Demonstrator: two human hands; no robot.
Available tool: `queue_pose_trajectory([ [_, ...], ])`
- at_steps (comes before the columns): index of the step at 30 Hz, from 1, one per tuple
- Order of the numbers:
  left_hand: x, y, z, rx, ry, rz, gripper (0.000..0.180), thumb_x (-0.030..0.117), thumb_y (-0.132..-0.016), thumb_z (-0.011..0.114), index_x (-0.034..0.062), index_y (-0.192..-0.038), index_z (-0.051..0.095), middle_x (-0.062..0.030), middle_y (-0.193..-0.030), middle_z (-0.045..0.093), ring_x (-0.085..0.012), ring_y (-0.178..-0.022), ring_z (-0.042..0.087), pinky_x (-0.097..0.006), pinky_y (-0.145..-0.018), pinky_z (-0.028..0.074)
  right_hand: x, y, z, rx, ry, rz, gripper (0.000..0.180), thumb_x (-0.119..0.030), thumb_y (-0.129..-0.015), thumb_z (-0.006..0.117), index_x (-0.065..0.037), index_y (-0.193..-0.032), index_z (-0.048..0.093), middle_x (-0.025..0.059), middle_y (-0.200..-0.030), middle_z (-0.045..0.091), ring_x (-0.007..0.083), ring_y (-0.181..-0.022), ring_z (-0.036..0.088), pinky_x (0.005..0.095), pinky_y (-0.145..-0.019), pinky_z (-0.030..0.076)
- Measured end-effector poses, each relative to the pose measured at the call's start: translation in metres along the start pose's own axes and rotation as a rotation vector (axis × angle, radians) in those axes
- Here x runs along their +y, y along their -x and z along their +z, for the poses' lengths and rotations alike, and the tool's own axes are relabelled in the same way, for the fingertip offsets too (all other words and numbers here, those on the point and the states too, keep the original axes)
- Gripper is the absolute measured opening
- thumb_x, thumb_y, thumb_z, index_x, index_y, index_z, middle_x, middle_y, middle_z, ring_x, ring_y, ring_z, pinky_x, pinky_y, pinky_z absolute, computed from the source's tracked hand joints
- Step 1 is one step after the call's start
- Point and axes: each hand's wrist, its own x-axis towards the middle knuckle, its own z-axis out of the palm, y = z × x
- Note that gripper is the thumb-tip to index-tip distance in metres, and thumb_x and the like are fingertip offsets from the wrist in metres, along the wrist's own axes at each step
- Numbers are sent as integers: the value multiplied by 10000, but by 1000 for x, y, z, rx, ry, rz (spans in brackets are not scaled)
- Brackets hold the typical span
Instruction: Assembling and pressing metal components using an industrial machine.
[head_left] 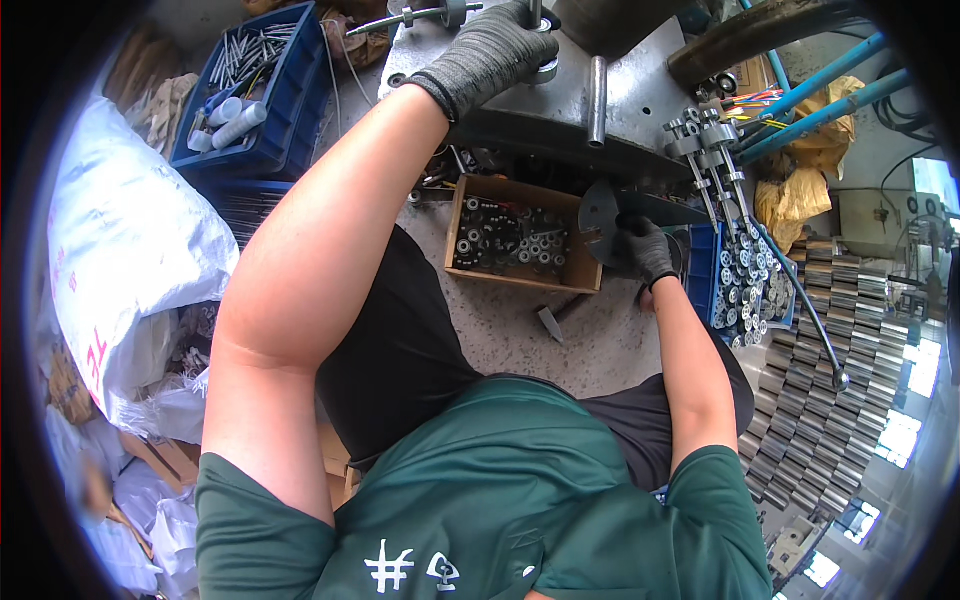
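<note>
My left hand (492, 58), in a grey knit glove, is up at the metal worktable (640, 95). Its fingers are closed around a short steel rod with a round collar (546, 71), partly hidden by the glove. Lower and to the right, my right hand (648, 250), in a dark glove, is curled beside a dark slotted round plate (600, 218). What lies within its fingers is hidden. A loose steel pin (597, 100) rests at the table's front edge. At the table's far left lies a rod with a round collar (412, 17).
Below the table stands a wooden box (520, 281) of small round parts, with a hammer (550, 322) on the floor. Right are linked metal rods (705, 150), a blue crate (705, 262) and stacked steel cylinders (835, 370). Left are a blue bin (290, 100) and white sack (130, 240).
</note>
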Motion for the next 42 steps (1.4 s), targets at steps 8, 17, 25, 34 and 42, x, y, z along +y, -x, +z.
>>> queue_pose_trajectory([
  [8,-12,-9,-8,-42,-126,61,261,224,-927,723,37,-1097,656,-31,-859,655,-111,-770,604,-301,-693,525,-84,20,26,142,486,-443,332,-203,-862,717,-73,-1168,716,191,-1075,708,395,-1015,663,445,-924,524],
  [17,-7,-8,-1,-8,-256,71,415,311,-952,706,47,-1264,631,-121,-1014,730,-199,-915,683,-356,-815,552,-159,27,173,-700,358,-518,466,-303,-913,639,-42,-1299,642,243,-1243,675,419,-1163,634,456,-1036,480],
  [25,-22,-2,-3,50,-444,101,560,510,-883,698,19,-1153,700,-238,-963,735,-392,-962,716,-462,-893,552,-139,12,267,-624,666,-396,562,-462,-951,507,-108,-1368,636,196,-1381,627,350,-1286,589,440,-1110,429],
  [34,3,-2,11,-48,-507,37,447,324,-956,717,38,-1292,643,-129,-937,733,-170,-891,708,-341,-853,563,-118,1,253,-610,744,-243,576,-467,-927,557,-140,-1395,640,142,-1477,576,317,-1356,542,418,-1143,405],
  [42,-3,7,-9,10,-681,110,418,212,-921,765,53,-1285,638,-120,-997,688,-200,-916,705,-342,-869,569,-169,17,246,-662,543,-226,504,-399,-964,517,-95,-1334,677,172,-1398,635,336,-1293,598,411,-1094,444],
])
